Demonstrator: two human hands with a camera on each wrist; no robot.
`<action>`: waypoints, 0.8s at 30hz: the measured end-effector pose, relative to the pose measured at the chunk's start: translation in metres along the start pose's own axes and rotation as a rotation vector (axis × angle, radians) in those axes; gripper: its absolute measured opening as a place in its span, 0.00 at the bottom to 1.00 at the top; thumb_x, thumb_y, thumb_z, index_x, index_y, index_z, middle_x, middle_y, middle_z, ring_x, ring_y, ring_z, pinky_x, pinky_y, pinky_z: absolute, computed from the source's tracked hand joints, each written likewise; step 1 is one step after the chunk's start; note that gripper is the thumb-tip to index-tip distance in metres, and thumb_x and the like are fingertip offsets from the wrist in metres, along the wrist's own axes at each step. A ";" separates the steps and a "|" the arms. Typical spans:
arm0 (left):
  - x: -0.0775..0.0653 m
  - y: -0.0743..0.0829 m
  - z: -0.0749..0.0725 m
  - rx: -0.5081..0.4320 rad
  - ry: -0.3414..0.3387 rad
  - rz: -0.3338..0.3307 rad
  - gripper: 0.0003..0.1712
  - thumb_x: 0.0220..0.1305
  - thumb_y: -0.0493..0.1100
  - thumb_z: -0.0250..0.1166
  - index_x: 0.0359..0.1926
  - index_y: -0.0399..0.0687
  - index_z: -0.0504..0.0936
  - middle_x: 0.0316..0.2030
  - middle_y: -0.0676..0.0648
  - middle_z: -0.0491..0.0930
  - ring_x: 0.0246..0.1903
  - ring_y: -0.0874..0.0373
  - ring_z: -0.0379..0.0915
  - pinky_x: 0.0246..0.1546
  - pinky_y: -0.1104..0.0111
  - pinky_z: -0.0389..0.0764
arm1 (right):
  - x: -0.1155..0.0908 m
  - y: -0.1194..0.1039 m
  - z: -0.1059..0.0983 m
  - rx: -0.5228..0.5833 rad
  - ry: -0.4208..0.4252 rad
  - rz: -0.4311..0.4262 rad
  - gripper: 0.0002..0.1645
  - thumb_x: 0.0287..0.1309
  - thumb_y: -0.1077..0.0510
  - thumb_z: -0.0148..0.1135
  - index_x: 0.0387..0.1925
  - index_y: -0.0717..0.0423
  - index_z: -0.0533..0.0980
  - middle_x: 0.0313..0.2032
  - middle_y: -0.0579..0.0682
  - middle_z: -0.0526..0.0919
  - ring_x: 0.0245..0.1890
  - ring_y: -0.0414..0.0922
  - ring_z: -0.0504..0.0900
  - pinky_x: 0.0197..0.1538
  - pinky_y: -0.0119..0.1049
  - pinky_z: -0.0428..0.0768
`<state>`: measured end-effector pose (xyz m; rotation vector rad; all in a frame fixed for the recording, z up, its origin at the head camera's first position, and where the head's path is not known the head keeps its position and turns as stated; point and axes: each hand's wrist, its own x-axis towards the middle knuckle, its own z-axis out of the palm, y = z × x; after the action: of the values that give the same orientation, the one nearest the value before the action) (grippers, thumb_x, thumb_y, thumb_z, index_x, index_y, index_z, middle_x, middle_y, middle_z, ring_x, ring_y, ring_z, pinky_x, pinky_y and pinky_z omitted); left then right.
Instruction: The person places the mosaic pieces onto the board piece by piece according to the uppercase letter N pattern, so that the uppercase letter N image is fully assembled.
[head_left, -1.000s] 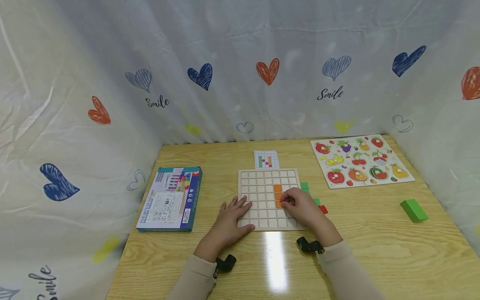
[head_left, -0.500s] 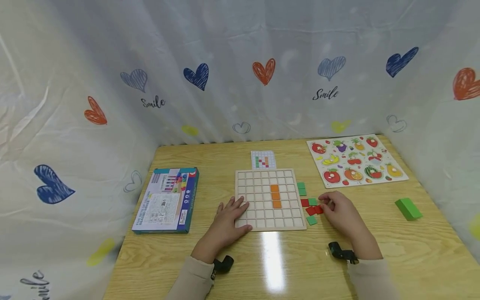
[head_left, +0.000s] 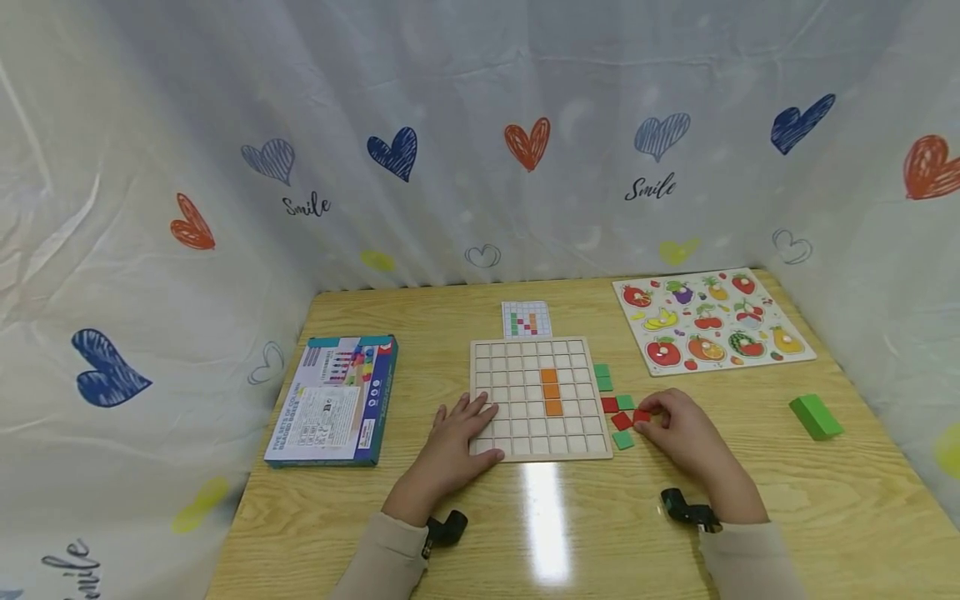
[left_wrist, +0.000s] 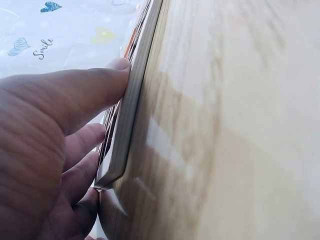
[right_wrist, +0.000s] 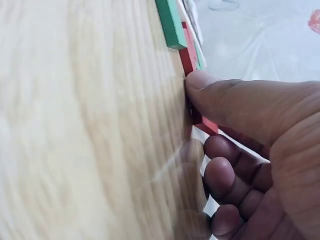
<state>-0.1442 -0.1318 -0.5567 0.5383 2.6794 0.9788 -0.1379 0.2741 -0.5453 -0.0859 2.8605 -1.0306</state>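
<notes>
To the left of my right hand (head_left: 686, 429), which pinches a red square tile (head_left: 641, 416), lies the wooden grid board (head_left: 515, 395), my left hand (head_left: 453, 450) spread on its edge.

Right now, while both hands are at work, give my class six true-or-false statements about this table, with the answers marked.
1. The left hand touches the grid board. True.
2. Three orange tiles sit in one column of the grid board. True.
3. The right hand pinches one of the orange tiles. False: it pinches a red tile.
4. The box lies to the right of the grid board. False: it lies to the left.
5. A small card lies beyond the grid board's far edge. True.
6. The green block rests on the fruit puzzle. False: it lies apart, on the table.
</notes>
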 end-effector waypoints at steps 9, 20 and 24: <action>-0.001 0.000 -0.001 0.000 0.000 -0.013 0.43 0.72 0.57 0.74 0.83 0.56 0.70 0.86 0.52 0.58 0.88 0.44 0.43 0.87 0.37 0.36 | -0.002 -0.002 -0.004 0.031 0.051 0.051 0.09 0.75 0.57 0.69 0.49 0.56 0.80 0.39 0.51 0.84 0.36 0.46 0.76 0.36 0.32 0.75; -0.001 0.001 -0.002 0.003 -0.003 -0.004 0.43 0.72 0.58 0.73 0.82 0.55 0.71 0.86 0.51 0.58 0.88 0.44 0.42 0.87 0.37 0.37 | 0.012 -0.067 0.036 0.134 0.024 -0.062 0.03 0.75 0.60 0.69 0.47 0.52 0.84 0.38 0.46 0.89 0.33 0.43 0.77 0.34 0.31 0.78; 0.000 0.003 -0.002 0.003 -0.005 -0.010 0.43 0.72 0.57 0.73 0.82 0.55 0.71 0.86 0.52 0.58 0.88 0.44 0.42 0.87 0.37 0.37 | 0.019 -0.088 0.055 0.119 -0.031 -0.091 0.03 0.75 0.60 0.69 0.45 0.50 0.85 0.37 0.44 0.88 0.32 0.42 0.76 0.37 0.33 0.77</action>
<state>-0.1441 -0.1311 -0.5537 0.5271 2.6773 0.9696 -0.1485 0.1702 -0.5330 -0.2225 2.7836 -1.2029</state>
